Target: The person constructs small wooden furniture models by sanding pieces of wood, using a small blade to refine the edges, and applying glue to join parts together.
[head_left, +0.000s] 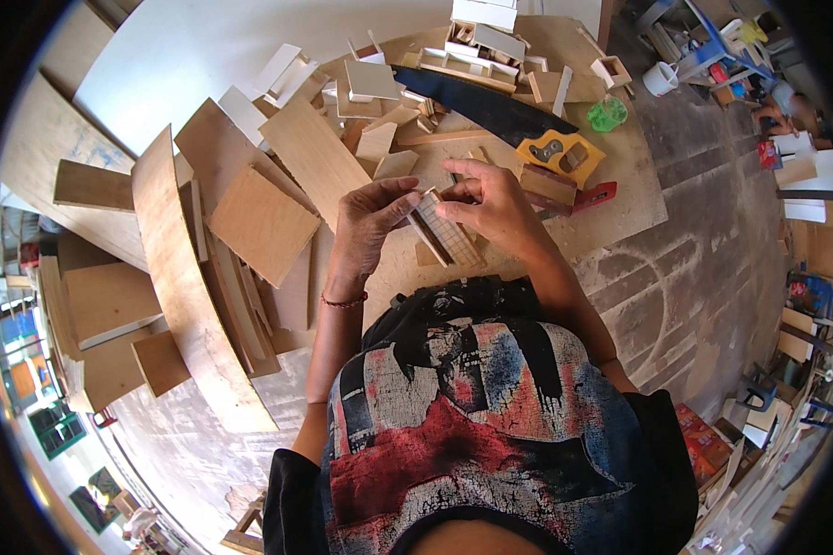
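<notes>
Above the near edge of the wooden work table, my left hand pinches the upper left corner of a small, narrow wooden piece with a grid pattern on its face. The piece is tilted, with a darker slot or edge along its left side. My right hand has its thumb on the upper right of the same piece, and its other fingers curl above it. A small dark bit shows by the right fingertips, too small to name. Just beyond the right hand lies a hand saw with a black blade and yellow handle.
Plywood boards are piled at the left, with a long curved sheet leaning there. Small wooden offcuts and little box-like wooden models crowd the far side. A green cup and red tool lie right.
</notes>
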The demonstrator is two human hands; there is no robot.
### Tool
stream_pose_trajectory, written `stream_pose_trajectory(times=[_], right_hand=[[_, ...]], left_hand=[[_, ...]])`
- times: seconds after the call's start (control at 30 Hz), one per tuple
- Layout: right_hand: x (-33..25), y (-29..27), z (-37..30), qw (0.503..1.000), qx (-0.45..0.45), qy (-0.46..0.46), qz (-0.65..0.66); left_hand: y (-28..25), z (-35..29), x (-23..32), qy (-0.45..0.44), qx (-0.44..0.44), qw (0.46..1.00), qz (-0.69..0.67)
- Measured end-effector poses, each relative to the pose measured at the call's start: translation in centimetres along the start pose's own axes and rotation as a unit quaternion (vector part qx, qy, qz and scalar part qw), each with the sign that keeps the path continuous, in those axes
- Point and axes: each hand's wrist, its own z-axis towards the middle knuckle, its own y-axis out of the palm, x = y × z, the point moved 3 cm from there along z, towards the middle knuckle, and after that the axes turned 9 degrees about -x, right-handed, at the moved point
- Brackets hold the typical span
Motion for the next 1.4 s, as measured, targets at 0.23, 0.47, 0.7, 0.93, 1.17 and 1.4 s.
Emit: stream_pose_trajectory(times=[0.23,0.47,0.7,0.93,1.17,1.4], right_hand=[[0.3,-0.5,0.5,0.994,-0.013,-0.011,0.105],[0.5,-1.3,0.8,0.938,-0.05,0.042,0.34],[0.4,-0.7,0.8,0.901,-0.1,0.043,0.419],[0.7,-0.7,0.8,0.913,-0.115,0.035,0.39],[0.1,-0.7,0.4,0.926,-0.109,0.032,0.36],[-1.0,-0.5,-0.2,0.94,-0.096,0.033,0.325]], left_hand=[[-0.1,0.4,0.2,-0.004,-0.008,0.998,-0.069],[1.8,-0.3,1.6,0.115,-0.045,0.989,-0.077],[2.6,-1.2,2.2,0.171,-0.03,0.985,0.004],[2.8,-1.6,3.2,0.181,-0.032,0.983,-0.013],[2.2,-2.0,3.4,0.161,-0.029,0.986,-0.008],[1.9,-2.1,3.8,0.178,-0.048,0.982,0.037]])
